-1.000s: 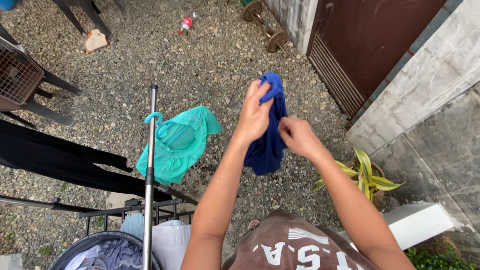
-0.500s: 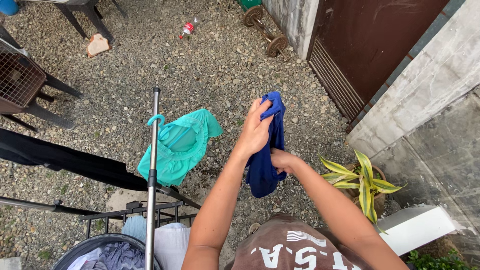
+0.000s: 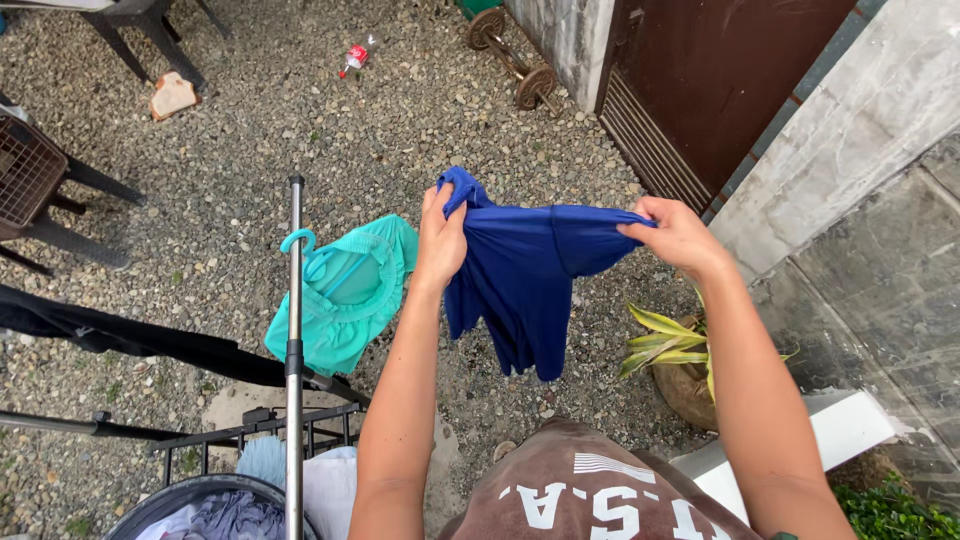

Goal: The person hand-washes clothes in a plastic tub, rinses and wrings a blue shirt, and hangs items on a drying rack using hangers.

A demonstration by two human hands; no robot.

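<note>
- Underfoot, a gravel yard point(image 3: 330, 130) was seen, spread across most of the view, with a grey stone wall point(image 3: 860, 130) and a brown door point(image 3: 720, 70) bounding it on the right.
- A black garment point(image 3: 120, 335) was draped over a rack at the left, and a metal pole point(image 3: 293, 350) was shown running upright through the lower left.
- A blue garment point(image 3: 525, 280) was held up over the gravel, in front of the person's chest, stretched out between the two hands and hanging down below them.
- A teal garment point(image 3: 345, 300) on a teal hanger point(image 3: 300, 242) was hung against the pole, just left of the left forearm.
- A dark laundry tub point(image 3: 170, 500) filled with clothes was placed at the bottom left.
- A potted plant point(image 3: 670, 350) with striped leaves was stood below the right forearm.
- The left hand point(image 3: 440, 240) was closed around one bunched top corner of the blue garment.
- The right hand point(image 3: 675, 232) was pinched on the opposite top edge, well apart from the left.
- A small red can point(image 3: 352, 57) was left lying on the gravel far off.
</note>
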